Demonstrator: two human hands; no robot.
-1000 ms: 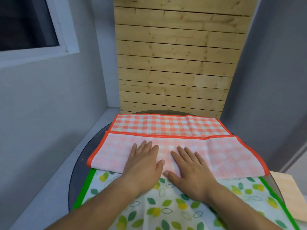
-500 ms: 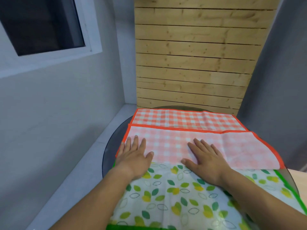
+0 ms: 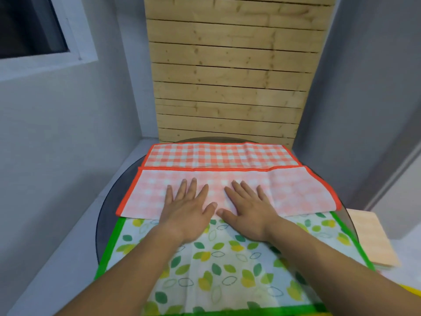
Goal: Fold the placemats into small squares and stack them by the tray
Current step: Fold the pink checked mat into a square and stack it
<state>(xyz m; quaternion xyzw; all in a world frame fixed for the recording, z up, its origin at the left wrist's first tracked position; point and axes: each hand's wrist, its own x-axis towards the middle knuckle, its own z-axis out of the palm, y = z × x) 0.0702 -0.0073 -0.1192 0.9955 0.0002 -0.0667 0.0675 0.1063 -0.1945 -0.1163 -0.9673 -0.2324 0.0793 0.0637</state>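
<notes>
An orange checked placemat (image 3: 218, 156) lies across the far half of the round glass table (image 3: 107, 201), its near half folded over so the pale underside (image 3: 296, 190) faces up. My left hand (image 3: 189, 208) and my right hand (image 3: 248, 210) press flat on that folded flap, side by side near its middle, fingers straight and spread, thumbs almost touching. Under my wrists lies a white placemat with green and yellow leaves and a green border (image 3: 216, 254), spread flat on the near half of the table.
A light wooden board or tray (image 3: 373, 240) sits at the right, partly under the table's edge. A slatted wooden panel (image 3: 230, 83) stands behind the table. Grey walls close in on the left and right, with a window (image 3: 29, 26) at upper left.
Half a second ago my hands were spread apart along the flap, the left near its left edge. Both have slid back together to the middle.
</notes>
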